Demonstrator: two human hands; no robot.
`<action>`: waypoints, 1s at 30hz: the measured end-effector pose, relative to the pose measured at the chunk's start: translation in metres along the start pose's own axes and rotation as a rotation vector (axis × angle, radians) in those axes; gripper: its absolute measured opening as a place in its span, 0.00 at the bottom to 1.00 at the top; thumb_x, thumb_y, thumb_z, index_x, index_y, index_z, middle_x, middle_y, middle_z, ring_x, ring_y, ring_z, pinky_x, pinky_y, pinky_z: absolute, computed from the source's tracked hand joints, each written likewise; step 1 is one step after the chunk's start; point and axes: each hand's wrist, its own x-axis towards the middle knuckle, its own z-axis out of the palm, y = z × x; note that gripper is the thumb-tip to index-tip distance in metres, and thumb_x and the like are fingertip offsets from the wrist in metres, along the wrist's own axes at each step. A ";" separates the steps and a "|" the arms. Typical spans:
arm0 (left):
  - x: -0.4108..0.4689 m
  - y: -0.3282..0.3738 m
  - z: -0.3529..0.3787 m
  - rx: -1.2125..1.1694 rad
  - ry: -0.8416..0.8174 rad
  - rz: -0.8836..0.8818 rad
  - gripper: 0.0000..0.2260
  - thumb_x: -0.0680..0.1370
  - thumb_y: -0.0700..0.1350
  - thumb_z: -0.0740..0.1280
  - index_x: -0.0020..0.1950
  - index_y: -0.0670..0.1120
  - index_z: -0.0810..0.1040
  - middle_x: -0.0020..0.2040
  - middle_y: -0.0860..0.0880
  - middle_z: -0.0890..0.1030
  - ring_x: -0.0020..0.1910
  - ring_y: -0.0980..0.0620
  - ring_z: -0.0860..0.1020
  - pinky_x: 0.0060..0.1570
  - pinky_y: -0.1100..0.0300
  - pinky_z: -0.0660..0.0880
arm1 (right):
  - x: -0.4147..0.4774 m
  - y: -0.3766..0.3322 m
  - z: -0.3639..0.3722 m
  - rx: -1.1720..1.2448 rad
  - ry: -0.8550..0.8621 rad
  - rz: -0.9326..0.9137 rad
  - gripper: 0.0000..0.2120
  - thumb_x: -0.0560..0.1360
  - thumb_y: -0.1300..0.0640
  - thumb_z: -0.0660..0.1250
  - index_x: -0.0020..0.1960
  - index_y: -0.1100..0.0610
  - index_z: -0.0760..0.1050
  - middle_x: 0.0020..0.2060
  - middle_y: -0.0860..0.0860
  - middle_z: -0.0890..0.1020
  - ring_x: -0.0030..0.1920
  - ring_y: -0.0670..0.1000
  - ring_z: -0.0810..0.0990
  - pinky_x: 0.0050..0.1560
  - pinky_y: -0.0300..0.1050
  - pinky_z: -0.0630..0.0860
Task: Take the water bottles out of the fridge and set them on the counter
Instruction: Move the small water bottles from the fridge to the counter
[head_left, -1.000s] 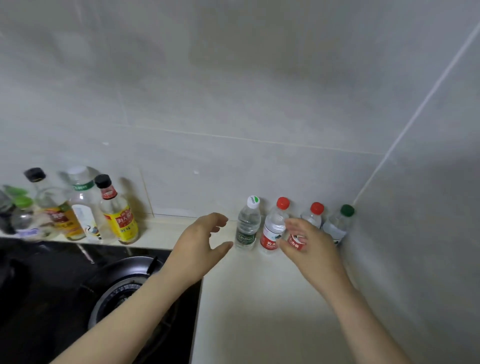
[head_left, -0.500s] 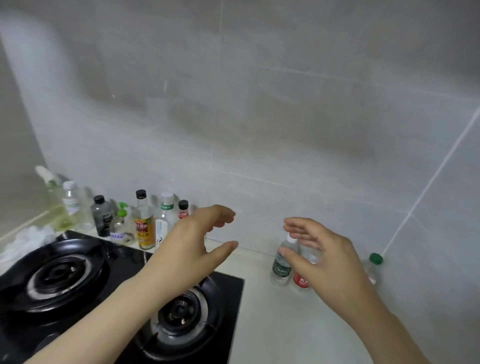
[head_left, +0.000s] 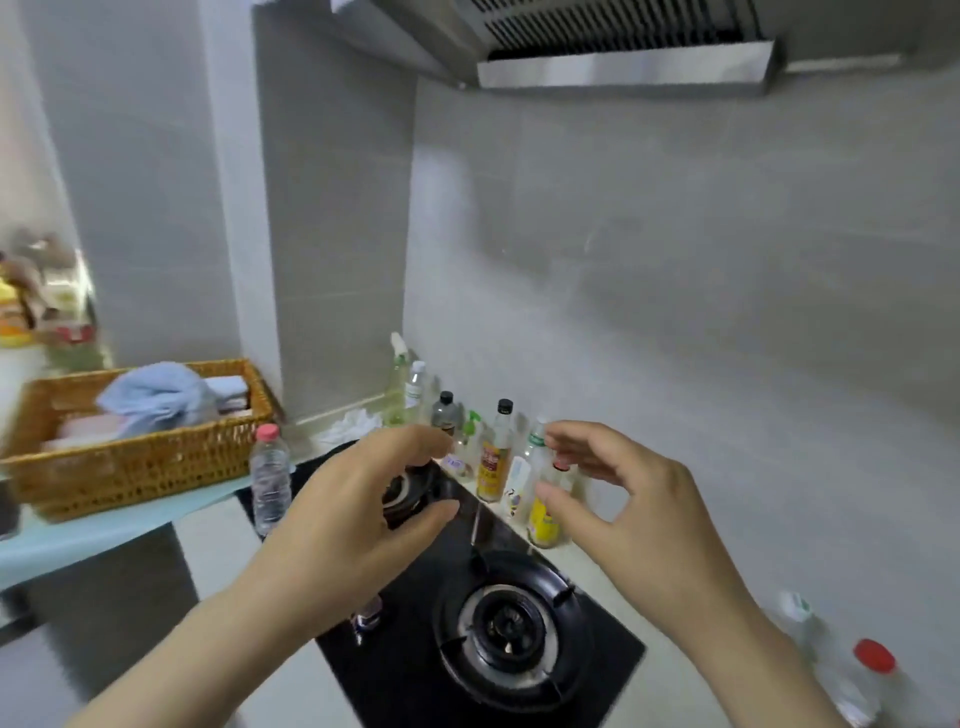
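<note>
While left hand (head_left: 353, 519) and right hand (head_left: 639, 519) are hovering half-curled, empty over stove (head_left: 509, 629), view is swinging left, newly revealing basket (head_left: 130, 467).

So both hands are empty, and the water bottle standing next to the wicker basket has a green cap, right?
Not quite. The head view shows that the water bottle next to the wicker basket has a pink cap, not a green one. The left hand and right hand are indeed empty.
</note>
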 end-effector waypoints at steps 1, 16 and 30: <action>-0.010 -0.001 -0.010 0.039 0.025 -0.031 0.16 0.73 0.56 0.69 0.60 0.57 0.75 0.55 0.65 0.78 0.56 0.66 0.76 0.54 0.63 0.76 | 0.003 -0.007 0.007 0.014 -0.028 -0.031 0.18 0.71 0.50 0.74 0.59 0.41 0.78 0.52 0.36 0.82 0.55 0.36 0.79 0.58 0.32 0.75; -0.198 -0.010 -0.214 0.522 0.379 -0.458 0.19 0.72 0.49 0.73 0.61 0.55 0.74 0.54 0.62 0.75 0.47 0.64 0.75 0.45 0.76 0.65 | -0.014 -0.211 0.155 0.191 -0.332 -0.583 0.20 0.73 0.50 0.73 0.64 0.48 0.78 0.54 0.38 0.80 0.55 0.38 0.78 0.54 0.26 0.72; -0.429 0.018 -0.400 0.897 0.648 -0.799 0.23 0.71 0.60 0.61 0.61 0.49 0.76 0.56 0.54 0.80 0.52 0.54 0.79 0.49 0.58 0.75 | -0.139 -0.466 0.295 0.401 -0.508 -0.996 0.23 0.74 0.50 0.74 0.67 0.51 0.76 0.58 0.46 0.83 0.57 0.45 0.80 0.59 0.42 0.78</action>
